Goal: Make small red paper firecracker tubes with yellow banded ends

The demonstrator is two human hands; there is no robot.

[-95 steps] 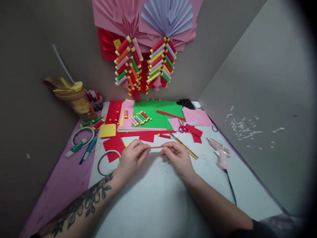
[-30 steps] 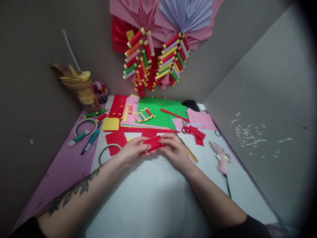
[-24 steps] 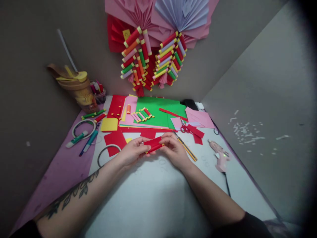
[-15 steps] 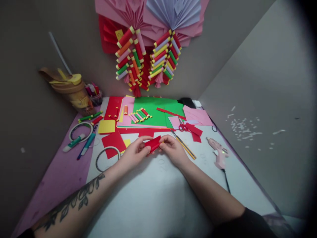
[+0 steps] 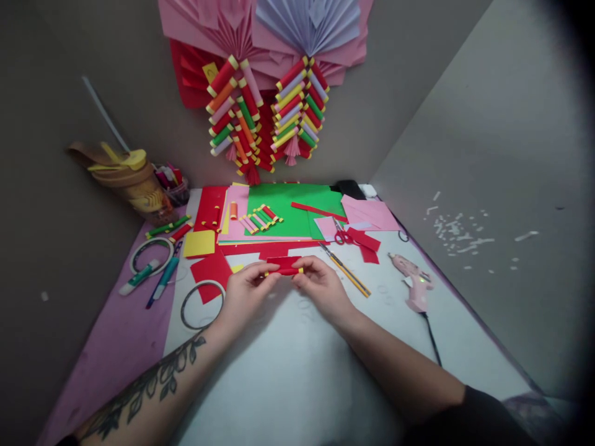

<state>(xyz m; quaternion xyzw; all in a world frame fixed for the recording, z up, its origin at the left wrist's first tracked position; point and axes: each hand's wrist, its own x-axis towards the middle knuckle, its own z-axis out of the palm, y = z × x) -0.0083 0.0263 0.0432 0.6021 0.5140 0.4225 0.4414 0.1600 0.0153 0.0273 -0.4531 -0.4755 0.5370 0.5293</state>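
Note:
Between my two hands, a red paper strip with yellow ends [image 5: 283,265] is partly rolled into a tube, held level just above the white tabletop. My left hand [image 5: 248,288] pinches its left end, thumb below and fingers behind. At the other end, my right hand [image 5: 320,286] grips it the same way, and the fingertips hide the tips of the roll. Beside my left hand lie a red paper square [image 5: 209,272] and a roll of tape [image 5: 183,308]. To the right of my right hand rest a yellow pencil and a craft knife [image 5: 346,271].
A pink glue gun [image 5: 418,290] with a cord lies at right. Red scissors [image 5: 343,235] and small finished rolls [image 5: 261,218] lie on stacked colored paper [image 5: 297,195] behind. A cup of tools [image 5: 144,186] stands far left; firecracker decorations [image 5: 295,111] hang on the wall.
The red paper has turned from a slant to nearly level, and its yellow ends and rolled lower edge now show. The view has shifted slightly.

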